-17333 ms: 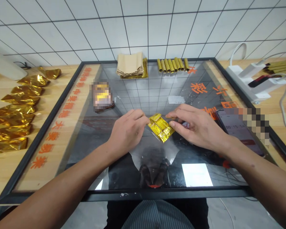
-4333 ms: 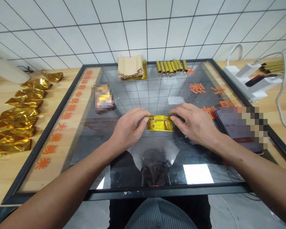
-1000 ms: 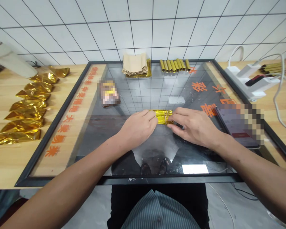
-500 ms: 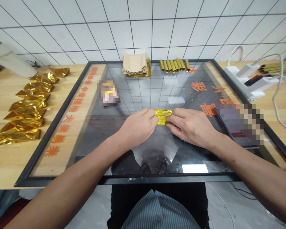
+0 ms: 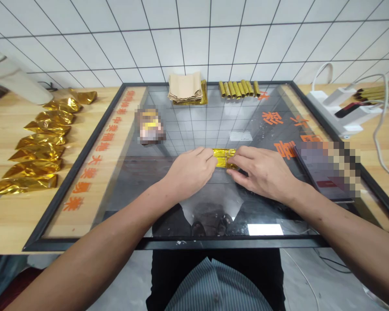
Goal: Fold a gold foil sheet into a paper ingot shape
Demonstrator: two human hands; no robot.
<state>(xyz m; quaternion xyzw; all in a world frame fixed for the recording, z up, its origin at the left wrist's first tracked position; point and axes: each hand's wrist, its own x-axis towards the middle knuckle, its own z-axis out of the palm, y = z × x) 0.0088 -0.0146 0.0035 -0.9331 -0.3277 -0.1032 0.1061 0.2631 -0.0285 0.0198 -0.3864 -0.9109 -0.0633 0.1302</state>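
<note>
Both hands grip a small piece of gold foil paper [image 5: 221, 158] low over the middle of the glass panel. My left hand [image 5: 194, 170] is closed on its left end, fingers curled. On the right end, my right hand [image 5: 261, 170] pinches with thumb and fingers. Between the hands the shiny foil lies flat, with a crease running along its length; its two ends are hidden under my fingers. Behind it, a stack of brown paper sheets [image 5: 185, 87] with gold foil below rests near the far frame. To its right stands a row of rolled gold tubes [image 5: 239, 89].
A black-framed glass panel [image 5: 129, 190] covers the table. Folded gold foil pieces [image 5: 40, 151] line the left side. A blurred small box [image 5: 150, 125] sits at left, a phone-like slab [image 5: 324, 172] at right. A white power strip [image 5: 330, 112] with cables stands beyond the right frame edge.
The view has shifted slightly, so the surroundings sit a little further right. My right fingers have moved slightly on the foil; both hands keep their hold.
</note>
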